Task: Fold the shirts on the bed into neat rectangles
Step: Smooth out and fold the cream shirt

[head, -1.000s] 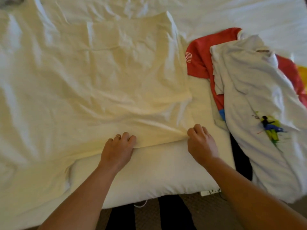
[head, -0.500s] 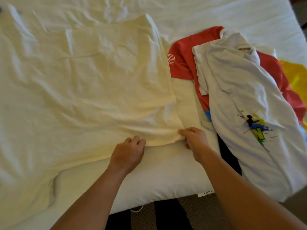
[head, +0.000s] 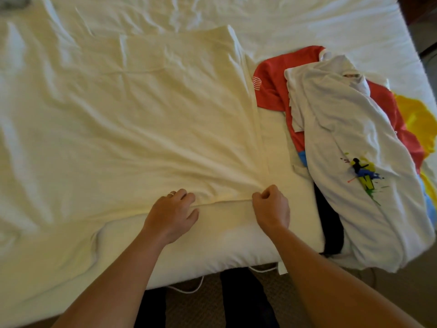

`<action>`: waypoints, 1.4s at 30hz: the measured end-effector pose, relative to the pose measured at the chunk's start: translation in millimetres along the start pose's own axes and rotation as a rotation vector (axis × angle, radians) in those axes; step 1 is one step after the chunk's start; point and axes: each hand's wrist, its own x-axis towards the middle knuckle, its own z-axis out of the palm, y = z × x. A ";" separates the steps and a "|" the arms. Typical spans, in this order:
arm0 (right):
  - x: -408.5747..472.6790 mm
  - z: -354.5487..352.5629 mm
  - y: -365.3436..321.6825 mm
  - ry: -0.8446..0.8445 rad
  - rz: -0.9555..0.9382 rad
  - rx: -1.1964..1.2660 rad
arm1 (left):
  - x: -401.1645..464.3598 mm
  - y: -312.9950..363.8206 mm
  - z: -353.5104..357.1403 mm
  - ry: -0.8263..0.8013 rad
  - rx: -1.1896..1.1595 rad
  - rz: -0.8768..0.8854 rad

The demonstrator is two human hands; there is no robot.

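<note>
The cream shirt (head: 132, 119) lies spread flat over the left and middle of the bed (head: 307, 24), its long axis running away from the person, its near hem along the bed's front edge. All of its cloth lies beyond and to the left of both hands.

The left hand (head: 171, 213) rests on that hem with fingers lightly bent on the cloth, thumb out to the side; whether it pinches the edge or only presses it I cannot tell.

Just to its right, the right hand (head: 272, 208) is curled tight on the shirt's near right corner, and creases fan out from this grip across the fabric. Since the right side edge runs straight up from that corner, this hand is the nearer one for carrying that edge leftward over the body, or for pulling the hem taut first.

Further right, well apart from the hands, a white shirt (head: 354, 147) with a bright print is heaped over a red shirt (head: 272, 91), with yellow cloth (head: 416, 119) at the far right, all unfolded.
</note>
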 end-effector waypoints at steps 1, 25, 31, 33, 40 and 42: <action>-11.9 11.8 -8.4 -0.053 -0.072 -0.023 | -12.7 -15.4 -3.5 0.032 -0.008 -0.032; -228.4 262.7 -180.8 -0.534 0.171 0.437 | -224.5 -258.1 -53.6 0.332 -1.032 -1.371; -227.0 259.1 -171.3 -0.622 0.181 0.390 | -265.9 -268.1 -47.3 0.394 -1.260 -1.292; -226.9 260.6 -168.2 -0.607 0.103 0.276 | -271.1 -264.0 -44.9 0.355 -1.278 -1.276; -214.1 252.3 -162.2 -0.690 -0.041 0.023 | -286.7 -258.3 -41.0 0.109 -1.065 -1.124; -208.5 241.5 -165.7 -0.774 -0.116 -0.119 | -293.3 -264.2 -39.7 0.068 -0.937 -1.183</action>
